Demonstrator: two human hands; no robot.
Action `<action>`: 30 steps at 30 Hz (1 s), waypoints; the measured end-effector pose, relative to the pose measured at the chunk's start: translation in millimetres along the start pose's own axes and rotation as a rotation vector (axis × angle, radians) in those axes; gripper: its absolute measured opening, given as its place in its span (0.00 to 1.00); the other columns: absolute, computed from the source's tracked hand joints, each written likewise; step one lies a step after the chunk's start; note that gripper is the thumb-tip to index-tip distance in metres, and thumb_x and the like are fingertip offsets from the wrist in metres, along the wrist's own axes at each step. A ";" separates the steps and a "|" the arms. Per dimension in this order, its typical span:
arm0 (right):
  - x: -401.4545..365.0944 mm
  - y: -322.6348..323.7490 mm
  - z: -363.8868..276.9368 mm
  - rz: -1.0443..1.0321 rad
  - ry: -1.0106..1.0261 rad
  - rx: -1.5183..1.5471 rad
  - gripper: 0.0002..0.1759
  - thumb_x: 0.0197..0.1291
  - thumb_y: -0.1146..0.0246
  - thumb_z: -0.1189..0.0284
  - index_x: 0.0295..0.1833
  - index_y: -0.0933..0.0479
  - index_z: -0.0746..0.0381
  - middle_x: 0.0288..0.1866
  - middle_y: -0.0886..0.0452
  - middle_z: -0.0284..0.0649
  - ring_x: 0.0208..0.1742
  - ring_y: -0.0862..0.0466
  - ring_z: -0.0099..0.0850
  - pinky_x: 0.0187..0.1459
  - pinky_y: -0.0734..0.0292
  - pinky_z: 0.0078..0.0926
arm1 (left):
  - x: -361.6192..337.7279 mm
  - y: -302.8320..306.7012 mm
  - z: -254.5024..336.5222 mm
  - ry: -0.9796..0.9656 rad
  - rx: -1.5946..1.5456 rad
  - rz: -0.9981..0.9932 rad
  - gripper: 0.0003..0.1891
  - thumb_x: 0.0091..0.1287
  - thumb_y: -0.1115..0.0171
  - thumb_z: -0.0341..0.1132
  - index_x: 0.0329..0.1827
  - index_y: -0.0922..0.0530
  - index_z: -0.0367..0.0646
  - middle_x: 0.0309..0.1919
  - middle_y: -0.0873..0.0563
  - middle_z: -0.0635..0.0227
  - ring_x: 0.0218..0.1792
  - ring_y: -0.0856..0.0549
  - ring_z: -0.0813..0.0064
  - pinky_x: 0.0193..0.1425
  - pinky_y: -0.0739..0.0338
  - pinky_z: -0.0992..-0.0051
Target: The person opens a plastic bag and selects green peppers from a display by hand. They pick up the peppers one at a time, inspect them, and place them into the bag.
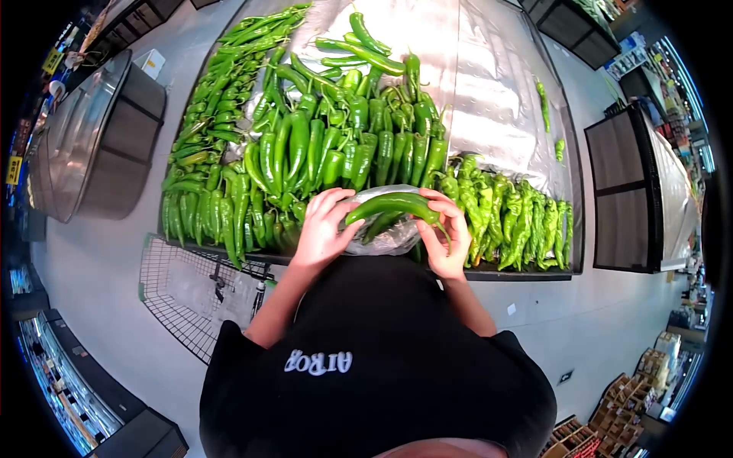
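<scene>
A long, curved green pepper (393, 203) lies across the mouth of a clear plastic bag (391, 243), close to my body. My right hand (445, 233) is closed round the pepper's stem end, its thumb and fingers on either side. On the other side, my left hand (327, 230) grips the edge of the bag, near the pepper's other end. Through the bag's opening another dark green pepper (383, 224) shows inside. Just beyond my hands, large smooth green peppers (298, 145) stand in rows.
Wrinkled green peppers (523, 217) fill the right front of the display, and thin green chillies (210, 114) its left side. Silvery sheeting (496, 91) covers the back right. A wire shopping cart (183, 290) stands at my left. Dark-sided display bins (626, 187) flank the aisle.
</scene>
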State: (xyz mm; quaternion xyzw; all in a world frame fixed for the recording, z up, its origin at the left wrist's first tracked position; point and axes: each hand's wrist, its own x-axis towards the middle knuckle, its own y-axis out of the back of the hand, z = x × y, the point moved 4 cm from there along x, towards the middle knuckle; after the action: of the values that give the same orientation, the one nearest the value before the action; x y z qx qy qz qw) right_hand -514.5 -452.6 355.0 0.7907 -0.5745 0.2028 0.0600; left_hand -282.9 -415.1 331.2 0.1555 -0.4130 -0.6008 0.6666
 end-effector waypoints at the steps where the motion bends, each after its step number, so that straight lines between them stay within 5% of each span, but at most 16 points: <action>1: -0.6 0.1 0.5 0.003 -0.009 0.007 0.23 0.65 0.39 0.92 0.63 0.29 0.66 0.73 0.29 0.55 0.72 0.24 0.41 0.67 0.20 0.39 | 3.1 4.2 6.5 0.030 -0.071 -0.006 0.22 0.61 0.24 0.36 0.57 0.17 0.41 0.61 0.16 0.60 0.66 0.21 0.53 0.73 0.30 0.57; 6: 1.5 -3.1 3.0 -0.060 -0.014 0.016 0.25 0.64 0.38 0.92 0.66 0.29 0.65 0.72 0.28 0.53 0.71 0.23 0.39 0.65 0.19 0.35 | 5.2 17.5 29.7 0.205 -0.434 0.001 0.28 0.60 0.22 0.33 0.64 0.20 0.40 0.55 0.14 0.56 0.57 0.15 0.57 0.64 0.22 0.64; 11: -1.2 -4.7 6.7 -0.165 -0.130 0.029 0.37 0.63 0.33 0.89 0.76 0.34 0.60 0.67 0.22 0.54 0.62 0.17 0.34 0.54 0.16 0.28 | 0.7 7.4 25.6 0.294 -0.749 0.016 0.17 0.72 0.31 0.27 0.61 0.19 0.35 0.44 0.11 0.67 0.45 0.14 0.80 0.54 0.21 0.77; 12: -1.6 -3.4 7.7 -0.172 -0.175 0.112 0.37 0.63 0.33 0.89 0.77 0.34 0.60 0.66 0.22 0.52 0.62 0.17 0.34 0.55 0.17 0.29 | -5.6 0.5 19.9 0.449 -0.947 -0.022 0.08 0.75 0.34 0.30 0.51 0.15 0.36 0.38 0.10 0.68 0.36 0.16 0.84 0.44 0.22 0.80; 14: -1.2 -2.2 10.0 -0.187 -0.264 0.280 0.38 0.63 0.33 0.89 0.78 0.34 0.60 0.66 0.20 0.50 0.62 0.17 0.33 0.58 0.18 0.31 | -10.4 -2.6 10.6 0.506 -0.929 -0.151 0.10 0.78 0.37 0.34 0.41 0.14 0.38 0.29 0.12 0.71 0.28 0.20 0.87 0.35 0.27 0.82; 15: 1.7 -4.6 8.0 -0.177 -0.252 0.247 0.37 0.64 0.31 0.84 0.77 0.35 0.60 0.65 0.21 0.54 0.49 0.15 0.27 0.46 0.17 0.24 | -11.4 -3.5 9.9 0.506 -0.912 -0.159 0.11 0.79 0.38 0.35 0.39 0.15 0.39 0.27 0.12 0.72 0.27 0.21 0.87 0.33 0.28 0.82; 17: 2.6 -2.8 9.8 -0.198 -0.291 0.292 0.32 0.68 0.33 0.81 0.75 0.34 0.62 0.63 0.20 0.54 0.46 0.15 0.26 0.45 0.16 0.23 | -12.7 -4.6 8.7 0.504 -0.875 -0.178 0.15 0.80 0.40 0.37 0.34 0.15 0.40 0.24 0.14 0.73 0.25 0.22 0.87 0.31 0.30 0.82; 20: 4.0 0.7 17.8 -0.099 -0.420 0.409 0.26 0.73 0.37 0.76 0.73 0.32 0.64 0.60 0.18 0.54 0.42 0.14 0.25 0.42 0.16 0.21 | -16.2 -8.2 1.4 0.565 -0.912 -0.247 0.15 0.80 0.40 0.38 0.36 0.15 0.38 0.26 0.13 0.71 0.26 0.21 0.86 0.33 0.28 0.82; 23: 5.7 12.2 19.6 0.057 -0.433 0.406 0.19 0.76 0.40 0.73 0.68 0.29 0.66 0.54 0.14 0.52 0.36 0.16 0.23 0.38 0.18 0.18 | -11.9 0.3 7.2 0.535 -0.870 -0.011 0.15 0.80 0.40 0.38 0.38 0.14 0.38 0.26 0.13 0.71 0.26 0.20 0.86 0.34 0.26 0.82; 26: 5.5 35.2 16.2 0.165 -0.387 0.250 0.18 0.75 0.39 0.74 0.66 0.27 0.65 0.50 0.13 0.48 0.30 0.22 0.19 0.34 0.25 0.15 | -5.8 26.1 3.0 0.358 -0.190 0.160 0.09 0.69 0.28 0.35 0.43 0.14 0.37 0.33 0.13 0.66 0.37 0.14 0.72 0.44 0.20 0.74; 27: 5.4 38.8 15.1 0.140 -0.384 0.190 0.17 0.75 0.39 0.74 0.66 0.27 0.65 0.50 0.13 0.48 0.31 0.21 0.18 0.34 0.25 0.15 | -6.4 28.9 1.0 0.314 -0.033 0.140 0.17 0.64 0.26 0.36 0.52 0.16 0.39 0.40 0.13 0.63 0.49 0.14 0.61 0.55 0.20 0.67; 30: 0.8 34.4 19.6 0.045 -0.449 0.120 0.17 0.75 0.40 0.75 0.66 0.27 0.64 0.50 0.12 0.47 0.33 0.20 0.18 0.34 0.26 0.14 | -20.1 14.8 -16.3 0.269 0.169 0.025 0.27 0.62 0.24 0.40 0.62 0.21 0.40 0.46 0.13 0.62 0.53 0.15 0.56 0.60 0.21 0.61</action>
State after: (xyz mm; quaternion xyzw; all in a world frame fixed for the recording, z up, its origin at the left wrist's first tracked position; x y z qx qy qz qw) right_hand -541.4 -471.2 332.7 0.8051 -0.5778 0.0571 -0.1212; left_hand -259.7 -397.7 324.3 0.2852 -0.3709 -0.5292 0.7079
